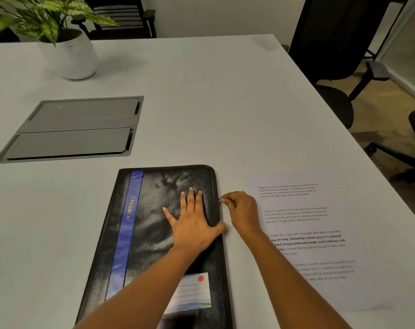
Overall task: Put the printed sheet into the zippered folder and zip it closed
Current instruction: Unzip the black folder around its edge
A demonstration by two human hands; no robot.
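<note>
Black leather zippered folder lies closed on the white table, and the gold lettering on its blue stripe is too blurred to read. There's a lined label with a red dot near its lower corner. Left hand presses flat on the cover, fingers spread. Right hand pinches the small metal zipper pull at the folder's right edge. The white printed sheet, reading "Village life is a peaceful…", lies just right, partly under that forearm. Grey table hatch and a plant in a white pot sit farther back.
</note>
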